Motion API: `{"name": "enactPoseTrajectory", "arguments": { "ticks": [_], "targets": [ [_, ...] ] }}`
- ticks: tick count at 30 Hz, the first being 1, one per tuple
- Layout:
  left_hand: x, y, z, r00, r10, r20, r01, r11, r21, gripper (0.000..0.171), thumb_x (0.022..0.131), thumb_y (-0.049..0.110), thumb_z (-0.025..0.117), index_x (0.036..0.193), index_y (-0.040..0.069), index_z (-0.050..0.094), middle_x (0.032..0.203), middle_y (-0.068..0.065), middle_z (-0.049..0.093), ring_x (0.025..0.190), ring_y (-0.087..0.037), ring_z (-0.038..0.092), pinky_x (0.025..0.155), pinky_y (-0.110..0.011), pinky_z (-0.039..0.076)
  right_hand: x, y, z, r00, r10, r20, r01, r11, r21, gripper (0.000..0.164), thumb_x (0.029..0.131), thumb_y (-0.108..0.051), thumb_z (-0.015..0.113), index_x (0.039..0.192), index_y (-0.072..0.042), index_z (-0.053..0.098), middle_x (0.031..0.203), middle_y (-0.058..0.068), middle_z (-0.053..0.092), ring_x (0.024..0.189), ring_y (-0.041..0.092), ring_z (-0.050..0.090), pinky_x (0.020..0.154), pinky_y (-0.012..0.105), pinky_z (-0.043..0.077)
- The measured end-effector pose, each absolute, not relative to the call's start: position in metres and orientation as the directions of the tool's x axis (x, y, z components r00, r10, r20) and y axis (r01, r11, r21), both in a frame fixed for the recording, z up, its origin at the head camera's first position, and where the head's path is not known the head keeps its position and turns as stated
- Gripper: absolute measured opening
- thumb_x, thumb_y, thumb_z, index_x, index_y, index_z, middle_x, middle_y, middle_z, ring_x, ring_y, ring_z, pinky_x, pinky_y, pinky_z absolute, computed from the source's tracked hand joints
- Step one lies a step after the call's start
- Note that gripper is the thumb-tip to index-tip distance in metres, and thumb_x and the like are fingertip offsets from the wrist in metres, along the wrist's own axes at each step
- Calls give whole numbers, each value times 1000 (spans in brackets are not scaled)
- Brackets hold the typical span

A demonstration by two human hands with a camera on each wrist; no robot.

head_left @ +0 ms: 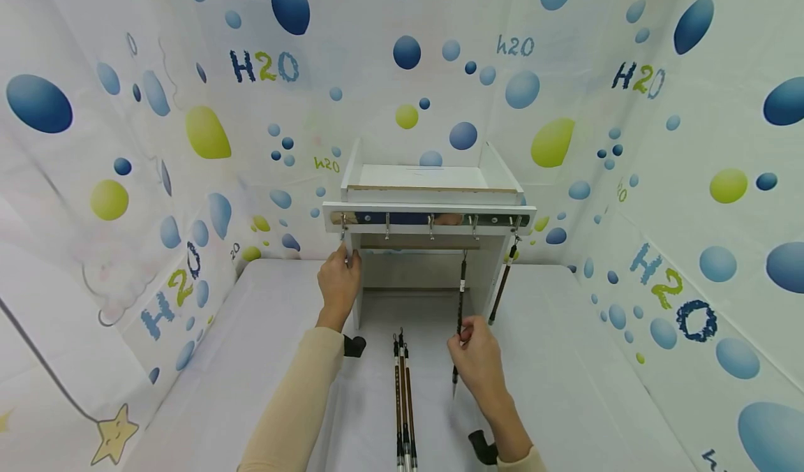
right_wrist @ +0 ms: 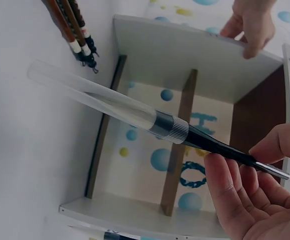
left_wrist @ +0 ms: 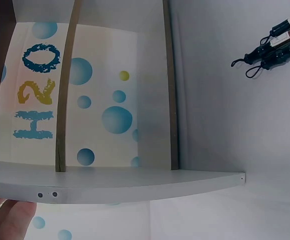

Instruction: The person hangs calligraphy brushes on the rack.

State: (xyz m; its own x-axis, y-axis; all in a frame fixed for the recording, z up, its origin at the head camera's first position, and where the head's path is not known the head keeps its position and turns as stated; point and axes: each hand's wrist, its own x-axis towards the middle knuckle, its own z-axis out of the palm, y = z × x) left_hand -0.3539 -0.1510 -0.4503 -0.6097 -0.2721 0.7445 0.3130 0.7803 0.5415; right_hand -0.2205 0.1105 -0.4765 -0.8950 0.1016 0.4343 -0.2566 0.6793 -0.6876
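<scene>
The right hand (head_left: 479,355) had its fingers closed in a pinch on a brush (head_left: 461,304), which ran upward from them and down past them to bristles inside a clear cap (right_wrist: 60,81). In the head view, the brush stood before the opening of the white shelf (head_left: 433,197), its top end just below the rail (head_left: 408,219). Five hooks (head_left: 431,227) lined that rail above the right fingers, and another brush (head_left: 504,283) hung from the end hook, up and to their right. Well to their left, the left hand (head_left: 338,283) touched the shelf's side below the leftmost hook; whether its fingers gripped I could not tell. Three brushes (head_left: 404,392) lay together on the counter (head_left: 565,374), left of the right fingers
</scene>
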Motion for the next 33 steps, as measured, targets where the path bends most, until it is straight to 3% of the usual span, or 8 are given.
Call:
{"name": "enactPoseTrajectory", "arguments": {
  "ticks": [15, 33],
  "targets": [
    [-355, -153, -453, -612, -267, 744, 315, 781, 539, 14, 92, 9, 63, 86, -3, 64, 73, -22, 68, 65, -38, 71, 55, -53, 53, -227, 119, -467, -851, 131, 508, -298, 677, -673, 26, 81, 1, 64, 106, 2, 59, 80, 10, 65, 67, 16, 62, 57, 25, 50],
    [-357, -152, -454, -604, -268, 751, 326, 776, 540, 14, 92, 10, 62, 87, -3, 65, 76, -23, 69, 68, -38, 72, 55, -53, 54, -231, 120, -457, -866, 122, 486, -279, 687, -671, 26, 84, -2, 65, 109, 4, 61, 83, 11, 65, 68, 16, 60, 57, 24, 48]
  ]
}}
